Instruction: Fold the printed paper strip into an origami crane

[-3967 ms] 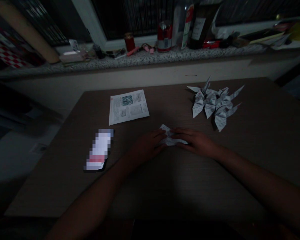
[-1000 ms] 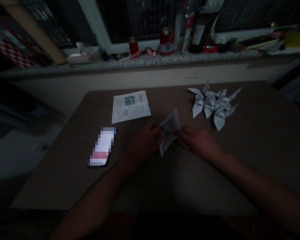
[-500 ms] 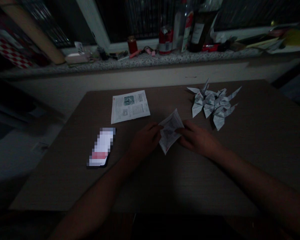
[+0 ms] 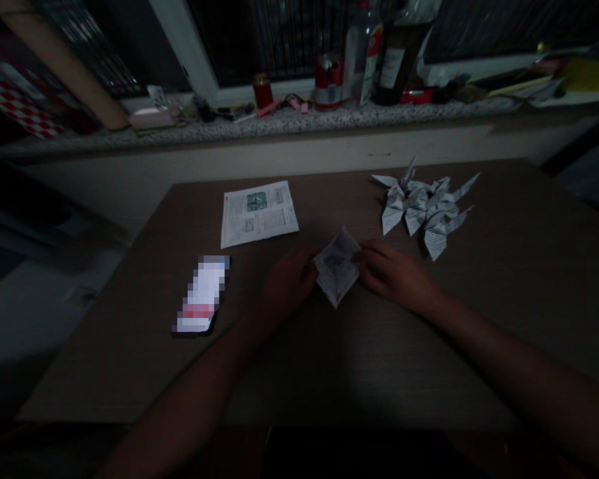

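Observation:
Between my hands is a small printed sheet of folded paper (image 4: pixel 338 269), roughly diamond-shaped, with creases and raised edges. My left hand (image 4: pixel 292 276) pinches its left corner. Its right corner is pinched by the fingers of my right hand (image 4: pixel 392 269). Both thumbs and fingertips are partly hidden in the dim light. Beyond my right hand, several folded paper cranes (image 4: pixel 419 206) of the same printed paper stand close together. A flat printed sheet (image 4: pixel 259 214) lies past my left hand.
A phone (image 4: pixel 202 294) with a lit, blurred screen lies on the brown table (image 4: pixel 130 372) to the left. Behind the table, the granite windowsill (image 4: pixel 259 128) carries a red can (image 4: pixel 328 83), a clear bottle (image 4: pixel 362 60), a dark bottle (image 4: pixel 395 63) and a red jar (image 4: pixel 262 92).
The folded paper has turned slightly, and its top corner has moved down and left. My right fingers have drawn back from over the paper to its right corner.

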### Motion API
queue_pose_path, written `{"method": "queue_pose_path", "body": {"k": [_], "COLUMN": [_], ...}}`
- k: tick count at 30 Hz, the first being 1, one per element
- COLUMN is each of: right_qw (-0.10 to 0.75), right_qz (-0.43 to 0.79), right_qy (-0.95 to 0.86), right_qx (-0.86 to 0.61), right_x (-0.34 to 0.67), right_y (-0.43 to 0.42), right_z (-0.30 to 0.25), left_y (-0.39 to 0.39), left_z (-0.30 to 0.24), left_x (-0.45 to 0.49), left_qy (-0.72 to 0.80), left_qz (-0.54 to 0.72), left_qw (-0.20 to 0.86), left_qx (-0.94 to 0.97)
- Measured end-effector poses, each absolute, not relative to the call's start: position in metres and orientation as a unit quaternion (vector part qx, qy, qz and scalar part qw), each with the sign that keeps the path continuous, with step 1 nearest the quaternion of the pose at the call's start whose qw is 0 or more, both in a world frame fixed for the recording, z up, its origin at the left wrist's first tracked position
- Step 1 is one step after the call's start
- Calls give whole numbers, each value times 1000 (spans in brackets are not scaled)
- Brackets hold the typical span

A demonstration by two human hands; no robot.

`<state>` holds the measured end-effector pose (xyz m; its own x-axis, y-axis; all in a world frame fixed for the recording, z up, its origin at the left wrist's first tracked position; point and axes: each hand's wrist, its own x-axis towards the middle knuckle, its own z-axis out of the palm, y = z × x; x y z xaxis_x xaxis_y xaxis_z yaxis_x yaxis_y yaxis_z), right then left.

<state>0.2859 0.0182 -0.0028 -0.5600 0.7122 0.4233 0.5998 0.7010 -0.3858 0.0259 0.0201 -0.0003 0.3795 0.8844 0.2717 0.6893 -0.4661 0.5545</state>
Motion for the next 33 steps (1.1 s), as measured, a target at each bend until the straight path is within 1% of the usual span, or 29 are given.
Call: {"method": "queue_pose_path", "body": {"k": [7, 10, 13, 22, 33], "right_qw": [309, 308, 297, 270, 226], "right_qz": [138, 148, 141, 143, 108], "right_qy": [-853, -844, -855, -891, -909], "right_qx": [-396, -414, -401, -337, -332], "right_x": [288, 291, 293, 301, 302], "right_y": [21, 23, 24, 30, 31], "right_z": [-8, -10, -12, -21, -28], "left_y": [25, 26, 26, 31, 27], "left_z": [-5, -6, -6, -13, -16], "left_x": [23, 21, 18, 10, 10], "left_qy": [472, 472, 470, 443, 438], "left_qz": [275, 266, 249, 216, 204], "left_qw": [197, 213, 221, 180, 124], "left_qx": [814, 813, 818, 851, 867]}}
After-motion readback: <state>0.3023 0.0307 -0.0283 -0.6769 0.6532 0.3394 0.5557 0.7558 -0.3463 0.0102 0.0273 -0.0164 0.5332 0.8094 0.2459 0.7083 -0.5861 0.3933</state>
